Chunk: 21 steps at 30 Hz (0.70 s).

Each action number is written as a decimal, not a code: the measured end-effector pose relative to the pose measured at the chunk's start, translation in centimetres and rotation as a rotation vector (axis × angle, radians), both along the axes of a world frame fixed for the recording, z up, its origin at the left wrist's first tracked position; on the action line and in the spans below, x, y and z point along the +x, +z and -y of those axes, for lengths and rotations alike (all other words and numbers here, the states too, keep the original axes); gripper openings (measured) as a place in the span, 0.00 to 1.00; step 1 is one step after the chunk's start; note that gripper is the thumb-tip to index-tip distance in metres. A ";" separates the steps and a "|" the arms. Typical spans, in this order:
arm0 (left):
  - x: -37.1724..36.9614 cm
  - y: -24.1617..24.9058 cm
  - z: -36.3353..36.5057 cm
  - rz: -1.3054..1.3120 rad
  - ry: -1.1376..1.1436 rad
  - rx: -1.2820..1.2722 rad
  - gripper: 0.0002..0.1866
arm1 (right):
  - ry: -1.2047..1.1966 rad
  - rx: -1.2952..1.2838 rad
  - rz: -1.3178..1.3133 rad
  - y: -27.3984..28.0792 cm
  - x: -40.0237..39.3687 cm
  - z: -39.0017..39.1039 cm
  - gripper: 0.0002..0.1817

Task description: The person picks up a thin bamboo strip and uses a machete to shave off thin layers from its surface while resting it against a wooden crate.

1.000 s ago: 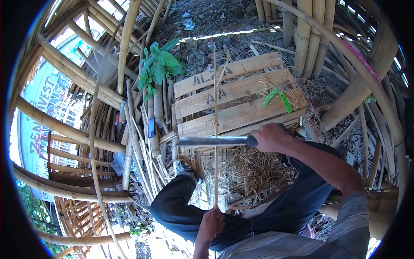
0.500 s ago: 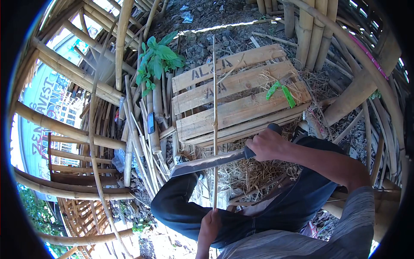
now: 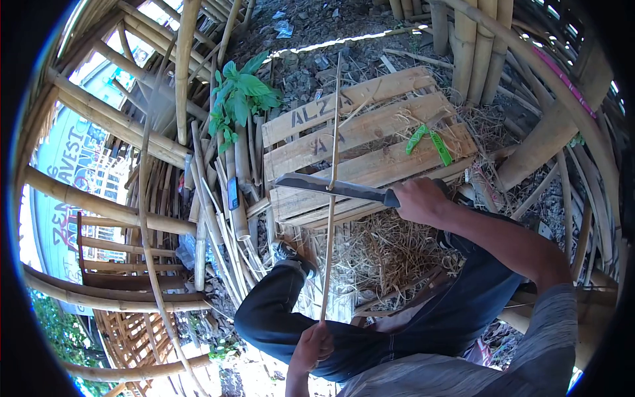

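Observation:
My right hand [image 3: 423, 200] is closed round the dark handle of a machete [image 3: 344, 189], its broad blade pointing left. The blade crosses a long thin bamboo strip [image 3: 329, 248] right at a node. Down by my left knee, my left hand [image 3: 313, 345] grips the lower end of that strip, which runs away from me over a slatted wooden crate [image 3: 357, 162] with stencilled black letters. On the crate's right side lies a folding knife with a bright green two-part handle [image 3: 442, 147], among loose shavings.
Bamboo shavings [image 3: 383, 258] pile up between my legs. Cut bamboo poles [image 3: 239, 218] lie left of the crate, with a phone [image 3: 233, 193] on one. A leafy green plant [image 3: 241, 92] stands behind them. Thick bamboo posts [image 3: 477, 53] rise at the back right.
The machete has moved away from me up the strip, from below the crate's front edge to over it. The strip's far end has swung right and my left hand has shifted slightly left and down.

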State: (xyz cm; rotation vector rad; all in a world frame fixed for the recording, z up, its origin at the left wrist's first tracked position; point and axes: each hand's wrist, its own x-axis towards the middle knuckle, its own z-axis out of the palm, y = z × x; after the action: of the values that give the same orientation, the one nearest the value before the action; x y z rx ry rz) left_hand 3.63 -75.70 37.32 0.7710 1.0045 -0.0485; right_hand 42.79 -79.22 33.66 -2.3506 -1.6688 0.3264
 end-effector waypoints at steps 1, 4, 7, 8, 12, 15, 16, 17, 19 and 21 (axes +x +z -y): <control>-0.1 0.2 0.1 -0.007 -0.016 0.011 0.19 | 0.024 0.016 0.075 -0.3 0.1 -0.1 0.09; -0.1 0.0 0.8 -0.024 -0.025 -0.022 0.19 | 0.060 0.095 0.195 -0.8 1.0 -0.4 0.06; 0.3 -0.6 1.5 -0.004 0.006 -0.123 0.18 | 0.078 0.160 0.267 -1.6 1.8 -0.7 0.04; 0.5 -0.8 1.6 0.022 0.029 -0.174 0.17 | 0.083 0.167 0.291 -1.9 2.0 -0.8 0.05; 1.2 -1.1 1.7 0.013 0.042 -0.177 0.17 | 0.076 0.208 0.319 -2.7 2.5 -1.1 0.05; 1.4 -0.8 1.5 0.034 0.067 -0.229 0.17 | 0.077 0.219 0.336 -3.1 2.9 -1.0 0.05; 1.3 -0.7 1.3 0.063 0.065 -0.274 0.17 | 0.077 0.238 0.361 -3.2 3.0 -1.0 0.04; 1.1 -0.7 1.1 0.092 0.063 -0.319 0.17 | 0.077 0.257 0.387 -3.2 3.1 -1.0 0.04; 1.2 -0.4 0.8 0.123 0.067 -0.368 0.17 | 0.077 0.276 0.401 -3.3 3.1 -1.0 0.04; 1.0 -0.4 0.6 0.158 0.073 -0.417 0.17 | 0.081 0.297 0.418 -3.4 3.2 -1.0 0.04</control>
State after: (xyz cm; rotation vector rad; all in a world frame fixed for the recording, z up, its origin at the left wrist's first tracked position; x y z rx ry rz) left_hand 4.62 -76.32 36.91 0.3511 0.8343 -0.1282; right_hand 45.99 -78.19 30.22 -2.2322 -1.8361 -0.4038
